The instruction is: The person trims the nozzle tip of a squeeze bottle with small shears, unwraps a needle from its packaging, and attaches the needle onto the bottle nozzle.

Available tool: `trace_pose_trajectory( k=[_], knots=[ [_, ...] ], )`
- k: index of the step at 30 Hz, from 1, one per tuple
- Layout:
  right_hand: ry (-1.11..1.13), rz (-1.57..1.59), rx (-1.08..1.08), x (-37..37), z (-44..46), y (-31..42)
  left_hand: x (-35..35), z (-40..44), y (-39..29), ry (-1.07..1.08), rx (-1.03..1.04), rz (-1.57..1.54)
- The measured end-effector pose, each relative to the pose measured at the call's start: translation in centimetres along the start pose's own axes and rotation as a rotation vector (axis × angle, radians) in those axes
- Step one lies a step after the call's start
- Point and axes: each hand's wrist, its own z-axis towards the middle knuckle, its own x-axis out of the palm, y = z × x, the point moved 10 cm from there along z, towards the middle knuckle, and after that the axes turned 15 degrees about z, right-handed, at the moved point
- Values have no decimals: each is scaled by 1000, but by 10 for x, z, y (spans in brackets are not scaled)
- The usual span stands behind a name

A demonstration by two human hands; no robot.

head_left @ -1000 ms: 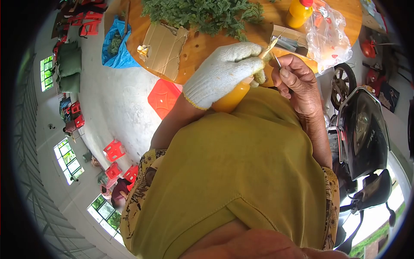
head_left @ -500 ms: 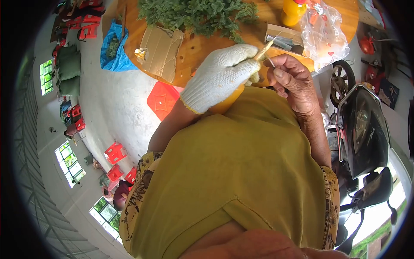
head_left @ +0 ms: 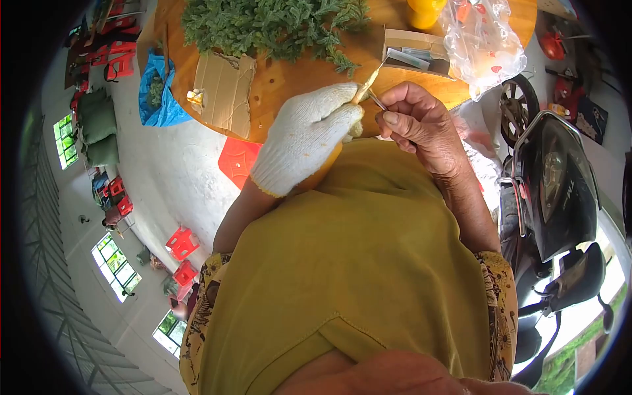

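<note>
My left hand (head_left: 306, 138), in a white knitted glove, is closed with thumb and fingers pinching a slim, pale yellowish pointed piece (head_left: 367, 86). What kind of piece it is I cannot make out. In my bare right hand (head_left: 421, 128), thumb and fingertips grip a thin metal-tipped tool (head_left: 377, 101), its tip at or very near the pale piece. The rest of that tool is mostly hidden by the fingers. Under the gloved hand shows a yellow-orange surface (head_left: 324, 170). Both hands are at the near edge of the round wooden table (head_left: 280, 82).
Green leafy sprigs (head_left: 273, 26) lie across the table. A cardboard piece (head_left: 222, 92), an open box (head_left: 415, 49) with flat items, a yellow container (head_left: 424, 12) and a clear plastic bag (head_left: 484, 49) are around them. A red stool (head_left: 238, 160) stands at left, a motorbike (head_left: 556, 184) at right.
The view has shifted slightly, so the table and both hands sit further left. The pale piece and the thin tool remain held, their tips still close together.
</note>
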Motion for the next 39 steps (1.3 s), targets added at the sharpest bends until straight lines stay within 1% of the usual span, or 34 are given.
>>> trace_pose_trajectory(
  k=[6,12,15,18,21,24,27,30,33,36,39],
  knots=[
    [23,56,4,-4,7,-5,-1,4,6,-48,34,36],
    [13,75,-16,-8,12,-8,1,10,8,-17,47,4],
    [18,45,-42,-6,12,-6,2,11,6,36,16,-33],
    [27,14,-49,-4,12,-1,-3,11,2,31,77,-9],
    [-12,-52,-141,0,9,6,-3,11,4,27,76,-154],
    [0,-115,-158,3,7,11,0,9,-1,99,76,-124],
    [3,-211,-255,8,4,20,-1,6,-5,92,86,-99],
    [5,-393,-418,10,-1,30,0,3,-6,80,69,-232],
    [-20,-528,-485,19,-6,40,0,3,-7,105,115,-184],
    [79,-511,-483,40,-10,42,12,3,-10,120,167,76],
    [14,-448,-516,49,-21,51,10,1,-7,52,122,-132]
  ],
)
